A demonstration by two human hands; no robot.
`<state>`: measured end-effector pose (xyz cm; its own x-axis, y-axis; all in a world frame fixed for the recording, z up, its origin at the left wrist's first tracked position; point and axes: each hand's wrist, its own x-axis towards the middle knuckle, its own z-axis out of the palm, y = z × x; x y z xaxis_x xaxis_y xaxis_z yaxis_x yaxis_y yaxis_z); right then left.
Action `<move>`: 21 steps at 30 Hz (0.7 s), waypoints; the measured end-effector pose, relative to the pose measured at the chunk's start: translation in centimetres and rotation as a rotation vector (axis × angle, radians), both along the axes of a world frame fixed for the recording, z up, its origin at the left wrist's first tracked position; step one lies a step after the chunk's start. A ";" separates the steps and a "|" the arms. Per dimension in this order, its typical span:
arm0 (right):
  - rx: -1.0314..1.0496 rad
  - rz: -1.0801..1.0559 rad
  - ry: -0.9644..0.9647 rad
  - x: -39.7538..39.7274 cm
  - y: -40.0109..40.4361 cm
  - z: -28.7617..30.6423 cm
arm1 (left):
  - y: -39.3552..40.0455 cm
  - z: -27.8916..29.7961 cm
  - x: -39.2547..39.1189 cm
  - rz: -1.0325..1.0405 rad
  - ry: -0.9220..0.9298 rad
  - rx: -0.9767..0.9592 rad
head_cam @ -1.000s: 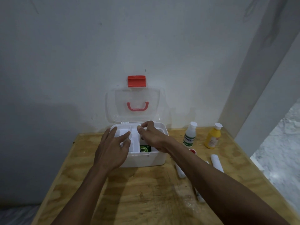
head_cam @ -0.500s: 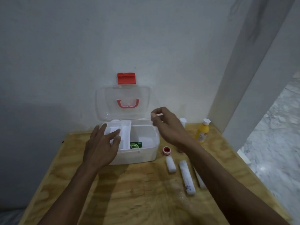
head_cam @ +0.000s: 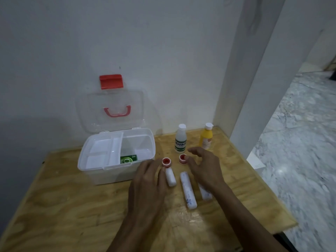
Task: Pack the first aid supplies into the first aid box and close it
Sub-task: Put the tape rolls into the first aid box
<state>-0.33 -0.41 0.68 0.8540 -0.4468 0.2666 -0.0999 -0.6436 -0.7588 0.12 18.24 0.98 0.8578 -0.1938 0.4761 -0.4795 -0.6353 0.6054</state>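
The white bottle (head_cam: 180, 140) carries a green-striped label with lettering too blurred to read; blue print on the middle bandage roll (head_cam: 188, 190) is illegible too.

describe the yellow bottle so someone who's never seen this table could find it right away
Start at the open first aid box on the wooden table, then look right to two bottles standing against the wall. The yellow bottle is the one farther right, nearest the corner. Its neighbour, the white bottle, has green lettering.
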 end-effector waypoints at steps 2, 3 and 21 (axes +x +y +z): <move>-0.028 0.007 0.030 0.5 0.2 -0.8 | -1.1 -1.4 0.4 -0.008 0.101 0.031; -0.051 0.005 0.044 0.8 0.2 -1.2 | -1.5 -1.9 0.7 -0.012 0.143 0.046; -0.243 0.009 0.167 0.9 -0.6 -2.5 | -2.2 -3.2 1.9 -0.039 0.337 0.121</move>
